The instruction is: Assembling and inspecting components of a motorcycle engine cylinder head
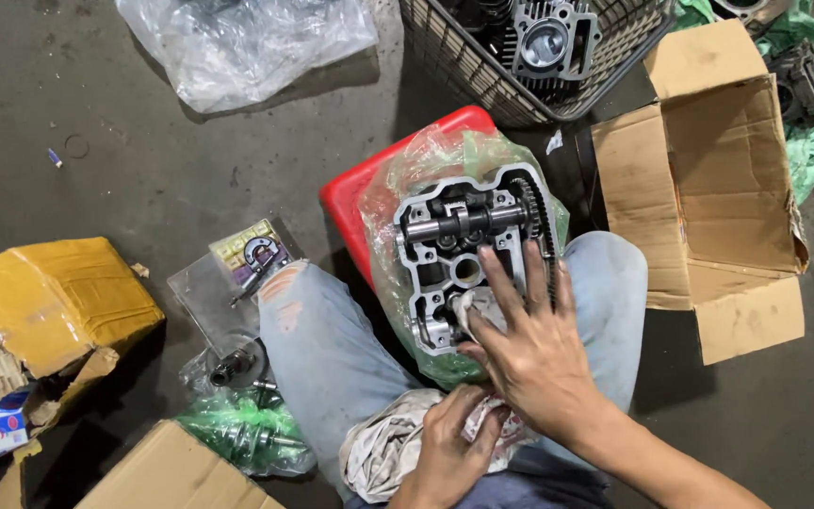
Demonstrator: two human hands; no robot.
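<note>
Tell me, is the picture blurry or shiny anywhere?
Head view: mostly sharp; the metal engine part shows crisp detail, glare glints on the clear plastic bag at the top, the right hand casts a soft shadow, and the edges bend slightly from the wide lens.

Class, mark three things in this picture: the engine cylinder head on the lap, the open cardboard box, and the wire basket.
Cylinder head [445, 273]: head view, on its bare metal casting below the camshaft.
Open cardboard box [741, 179]: head view, on its inner wall.
Wire basket [468, 66]: head view, on its front wire wall.
</note>
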